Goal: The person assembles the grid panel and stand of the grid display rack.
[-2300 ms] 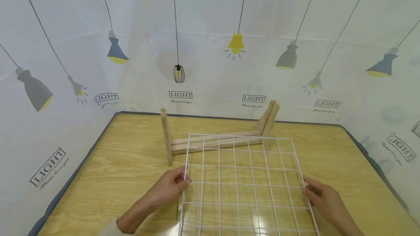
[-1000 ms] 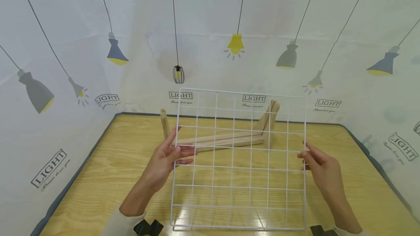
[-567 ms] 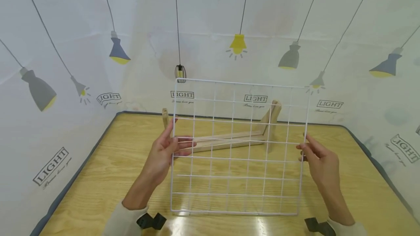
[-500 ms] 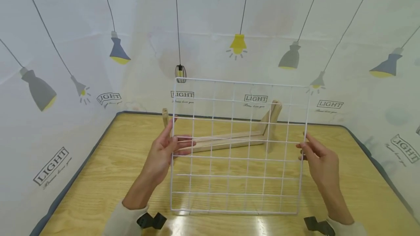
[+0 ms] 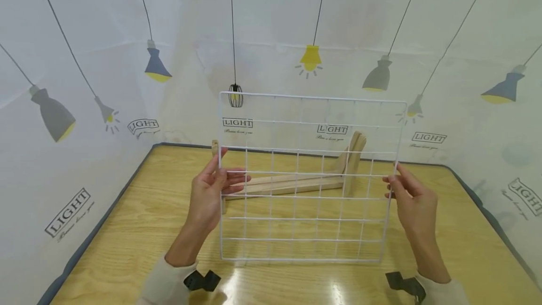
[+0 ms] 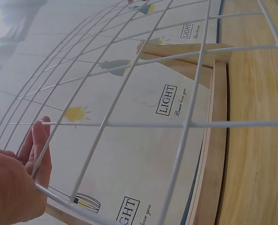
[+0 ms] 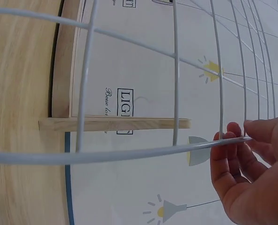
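Note:
A white wire grid panel (image 5: 298,173) is held nearly upright above the table, its face toward me. My left hand (image 5: 206,196) grips the panel's left edge, thumb in front and fingers reaching behind the wires. On the opposite edge my right hand (image 5: 419,206) pinches the frame wire between thumb and fingers, which the right wrist view shows closely. Behind the panel lies a pale wooden stand (image 5: 292,186), a grooved crossbar with an upright at each end. Its left upright is partly hidden by my left hand, and the grid wires cross in front of the rest.
The wood-grain table (image 5: 144,225) reaches to a dark blue border at the back and sides. White curtain-like sheets (image 5: 271,27) printed with lamps and LIGHT labels rise around it. A black wrist strap (image 5: 202,280) shows on my left sleeve.
Both hands have raised the wire grid panel and tilted it from slanting low over the table to nearly upright. Over the last half second it rises slightly more. The wooden stand stays put.

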{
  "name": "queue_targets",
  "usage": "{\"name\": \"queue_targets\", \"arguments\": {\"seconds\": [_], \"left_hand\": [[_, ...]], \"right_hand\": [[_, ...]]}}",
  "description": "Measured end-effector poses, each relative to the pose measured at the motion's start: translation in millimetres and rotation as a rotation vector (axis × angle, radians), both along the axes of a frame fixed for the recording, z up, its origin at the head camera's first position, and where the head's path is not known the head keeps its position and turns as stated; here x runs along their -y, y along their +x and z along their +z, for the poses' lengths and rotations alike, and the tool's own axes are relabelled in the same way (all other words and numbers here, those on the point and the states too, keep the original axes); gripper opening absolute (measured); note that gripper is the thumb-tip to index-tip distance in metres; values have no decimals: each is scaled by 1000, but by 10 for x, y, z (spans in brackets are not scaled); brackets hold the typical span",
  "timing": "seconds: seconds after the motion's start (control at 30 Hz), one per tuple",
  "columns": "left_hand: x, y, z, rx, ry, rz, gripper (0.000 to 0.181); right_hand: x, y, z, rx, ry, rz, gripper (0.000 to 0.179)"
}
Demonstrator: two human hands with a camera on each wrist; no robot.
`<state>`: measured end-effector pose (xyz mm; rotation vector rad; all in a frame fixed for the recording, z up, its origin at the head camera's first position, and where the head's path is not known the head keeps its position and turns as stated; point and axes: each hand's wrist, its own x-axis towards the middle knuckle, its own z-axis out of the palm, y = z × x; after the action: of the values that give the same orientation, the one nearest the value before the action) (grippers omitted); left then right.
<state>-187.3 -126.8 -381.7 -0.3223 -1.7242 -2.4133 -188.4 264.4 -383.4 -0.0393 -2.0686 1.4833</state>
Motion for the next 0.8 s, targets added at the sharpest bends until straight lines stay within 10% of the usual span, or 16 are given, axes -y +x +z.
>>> {"name": "queue_targets", "arguments": {"seconds": [0.33, 0.6, 0.8], "left_hand": [[-46, -31, 9, -42, 51, 142, 29], [-66, -12, 22, -97, 78, 147, 20], [-62, -1, 16, -139, 100, 165, 18]], "right_hand": [[163, 1, 89, -80, 180, -5, 52], [388, 98, 131, -456, 466, -45, 58], [731, 201, 111, -498, 620, 83, 56]]}}
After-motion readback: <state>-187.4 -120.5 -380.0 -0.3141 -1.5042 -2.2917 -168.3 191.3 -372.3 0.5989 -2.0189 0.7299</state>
